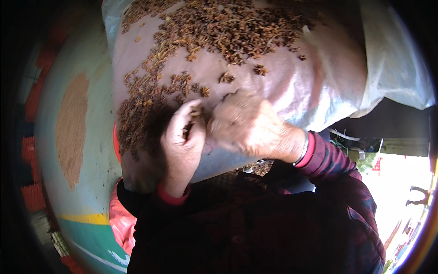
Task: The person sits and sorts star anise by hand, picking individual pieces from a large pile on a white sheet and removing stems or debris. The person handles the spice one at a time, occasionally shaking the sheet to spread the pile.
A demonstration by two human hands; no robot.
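Observation:
Dried star anise [222, 29] lies heaped across a plastic-covered surface [291, 82], with a darker pile [137, 120] at the left. Just right of that pile, my left hand [184, 137] is curled around brown pieces that look like star anise; some show between thumb and fingers. Close beside it, my right hand [246, 123] is blurred, its back to the camera and its fingers bent down; what it may hold is hidden. Single star anise pods [226, 77] lie beyond my hands.
A pale green wall [99, 137] with a brown patch [72, 132] stands at the left. A red plastic bag [121, 219] hangs near my left sleeve. Translucent plastic sheeting [393, 68] drapes over the right side. More brown bits [261, 168] lie below the near edge.

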